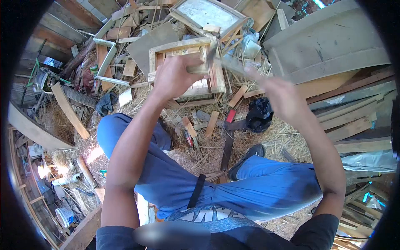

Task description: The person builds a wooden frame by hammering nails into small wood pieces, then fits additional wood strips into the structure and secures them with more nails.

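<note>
My left hand (177, 75) is over a small wooden box frame (183, 45), with thumb and forefinger curled toward its right-hand rail. What those fingers pinch is hidden. To the right, my right hand (285, 98) is raised and smeared by motion, fingers closed. From it a blurred, hammer-like tool (231, 66) reaches left, its dark end over the frame's right rail near my left fingertips. The frame stands upright on the straw-covered ground, with inner slats showing through its opening.
Wood offcuts (212, 123), a black plastic bag (259, 114) and a red-and-black tool (230, 116) lie before my knees. A larger framed panel (208, 16) rests behind the box frame. Stacked boards (354, 112) fill the right side; a curved plank (68, 110) is at left.
</note>
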Demonstrator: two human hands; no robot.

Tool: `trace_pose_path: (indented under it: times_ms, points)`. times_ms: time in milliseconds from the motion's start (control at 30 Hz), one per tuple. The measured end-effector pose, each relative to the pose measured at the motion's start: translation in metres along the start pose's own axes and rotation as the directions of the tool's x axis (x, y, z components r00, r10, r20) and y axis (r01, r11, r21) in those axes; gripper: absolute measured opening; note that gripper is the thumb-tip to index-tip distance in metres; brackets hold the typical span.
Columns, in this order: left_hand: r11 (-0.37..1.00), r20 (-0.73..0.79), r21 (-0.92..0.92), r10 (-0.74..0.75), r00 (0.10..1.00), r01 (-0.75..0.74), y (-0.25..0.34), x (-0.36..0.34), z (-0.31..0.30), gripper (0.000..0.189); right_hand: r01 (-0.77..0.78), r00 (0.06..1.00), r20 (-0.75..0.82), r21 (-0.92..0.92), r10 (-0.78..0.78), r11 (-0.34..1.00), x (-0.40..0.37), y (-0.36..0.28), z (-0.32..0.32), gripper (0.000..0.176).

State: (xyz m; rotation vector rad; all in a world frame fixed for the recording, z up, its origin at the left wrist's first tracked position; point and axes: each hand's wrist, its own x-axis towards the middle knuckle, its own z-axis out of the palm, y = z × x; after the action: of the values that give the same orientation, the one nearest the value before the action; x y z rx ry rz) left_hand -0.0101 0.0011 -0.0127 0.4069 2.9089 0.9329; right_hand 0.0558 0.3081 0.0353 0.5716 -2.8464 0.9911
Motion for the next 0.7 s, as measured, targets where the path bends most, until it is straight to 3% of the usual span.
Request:
trace_pose_path:
  times_ms: [33,167,200,233,267,300,333,367,467,500,533,567,600,633,700]
  points:
    - [1.000,-0.015,-0.019,0.009,1.000,-0.009,-0.001,0.000,0.000,0.051,0.135,0.975,0.192,-0.091,-0.116,0.987,0.002,0.005,0.000,0.069]
    - [1.000,-0.040,0.004,0.019,0.999,-0.019,-0.001,0.001,0.001,0.052,0.094,0.975,0.213,-0.147,-0.061,0.985,0.005,0.000,-0.004,0.070]
    - [0.999,-0.041,0.031,0.023,0.999,-0.022,-0.001,-0.001,0.002,0.055,0.201,0.979,-0.043,0.000,-0.200,0.980,0.010,-0.006,0.003,0.071]
    - [1.000,-0.001,0.021,-0.010,1.000,0.010,0.002,0.000,-0.001,0.053,0.342,0.900,-0.321,0.101,-0.295,0.934,0.015,-0.008,0.005,0.071]
    - [1.000,-0.002,0.019,-0.009,1.000,0.009,0.005,0.000,-0.002,0.053,0.342,0.900,-0.321,0.099,-0.296,0.934,0.010,-0.006,0.005,0.071]
    - [0.999,0.050,0.018,-0.042,0.998,0.041,0.008,0.000,-0.006,0.051,0.197,0.980,-0.040,-0.004,-0.197,0.980,0.003,-0.005,0.004,0.069]
    - [0.997,0.095,0.022,-0.073,0.993,0.071,0.011,0.002,-0.010,0.050,0.081,0.974,0.223,-0.146,-0.047,0.986,0.001,-0.004,0.001,0.068]
    - [0.998,0.088,0.027,-0.066,0.994,0.064,0.011,0.002,-0.011,0.050,0.085,0.976,0.213,-0.148,-0.052,0.985,0.002,-0.002,-0.003,0.068]
    - [0.996,0.016,0.093,-0.011,1.000,0.009,0.001,0.001,-0.002,0.052,0.144,0.980,0.141,-0.019,-0.140,0.989,0.011,-0.008,-0.009,0.067]
    - [0.998,0.008,0.068,-0.007,1.000,0.006,-0.003,0.001,0.001,0.051,0.228,0.970,-0.095,0.050,-0.223,0.972,0.015,-0.013,-0.003,0.068]
    - [0.999,-0.007,0.045,0.006,1.000,-0.005,-0.005,0.002,0.003,0.051,0.324,0.899,-0.340,0.088,-0.277,0.942,0.016,-0.016,0.000,0.069]
    - [0.999,0.004,0.042,0.006,1.000,-0.006,-0.005,0.003,0.003,0.051,0.325,0.898,-0.342,0.085,-0.278,0.942,0.012,-0.012,0.001,0.069]
    - [0.999,0.001,0.044,0.011,1.000,-0.011,-0.002,0.002,0.000,0.051,0.226,0.973,-0.057,0.035,-0.224,0.973,0.006,-0.007,0.003,0.066]
    - [1.000,0.004,0.009,0.017,1.000,-0.017,0.003,0.002,-0.003,0.050,0.146,0.965,0.225,-0.045,-0.133,0.988,0.003,-0.002,0.002,0.063]
    - [0.999,-0.021,-0.011,0.045,0.999,-0.045,0.005,0.001,-0.005,0.047,0.208,0.971,0.133,-0.061,-0.198,0.976,0.007,0.002,-0.005,0.064]
